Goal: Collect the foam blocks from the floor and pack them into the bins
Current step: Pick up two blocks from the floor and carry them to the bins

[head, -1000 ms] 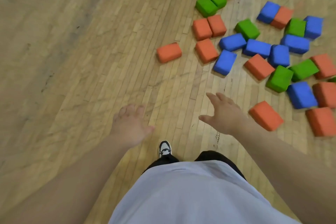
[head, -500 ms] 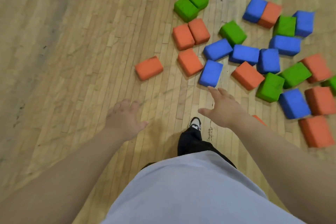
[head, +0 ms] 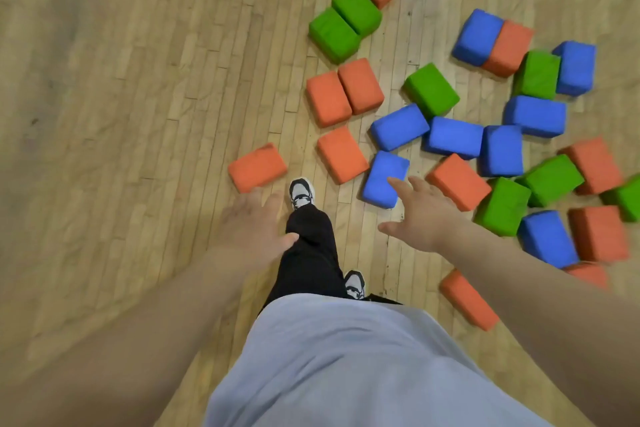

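Now | left hand (head: 254, 229) grip released, empty | right hand (head: 420, 215) grip released, above blue block (head: 382, 178)

Foam blocks (head: 453, 140) in orange, blue and green lie scattered flat on the wooden floor (head: 138, 97), many touching. One orange block (head: 257, 167) sits apart at the left edge of the spread. A blue block (head: 382, 178) lies tilted beside another orange block (head: 342, 153).

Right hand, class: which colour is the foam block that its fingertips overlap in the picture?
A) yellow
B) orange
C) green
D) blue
D: the right hand is spread open, its fingertips over the near corner of the blue block.
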The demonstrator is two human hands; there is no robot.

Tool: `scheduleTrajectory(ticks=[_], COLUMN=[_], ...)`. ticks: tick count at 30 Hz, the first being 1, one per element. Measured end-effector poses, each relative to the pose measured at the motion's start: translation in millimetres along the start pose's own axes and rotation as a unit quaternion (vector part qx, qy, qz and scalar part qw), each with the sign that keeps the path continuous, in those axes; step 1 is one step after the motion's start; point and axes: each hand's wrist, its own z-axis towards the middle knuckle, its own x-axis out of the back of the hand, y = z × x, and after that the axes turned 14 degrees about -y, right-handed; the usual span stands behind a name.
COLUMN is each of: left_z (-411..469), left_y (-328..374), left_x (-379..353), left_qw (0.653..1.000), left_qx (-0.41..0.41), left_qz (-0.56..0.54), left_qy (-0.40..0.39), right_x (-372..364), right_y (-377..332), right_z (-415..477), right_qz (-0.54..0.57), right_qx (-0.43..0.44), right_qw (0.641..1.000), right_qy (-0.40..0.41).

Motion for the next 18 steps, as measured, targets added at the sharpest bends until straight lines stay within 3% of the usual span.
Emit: scheduleTrajectory(ticks=[6, 10, 18], left_z=[155, 268, 521], left_y=[9, 24, 64], left_x=[79, 102, 3], left_qw=[0.996, 0.992, 0.989], left_qx=[-0.049, -0.092, -0.089], left_qz=[0.035, 0.066, 0.059], left_qy=[-0.061, -0.062, -0.106], right_x=[63, 80, 30], right_y=[23, 51, 134], right_z=[112, 207, 489], right_qz=[0.029, 0.033, -0.066], right_qx=[-0.057, -0.087, -0.086], right_qw=[0.997, 0.991, 0.98], right_qy=[-0.048, -0.099, -0.164])
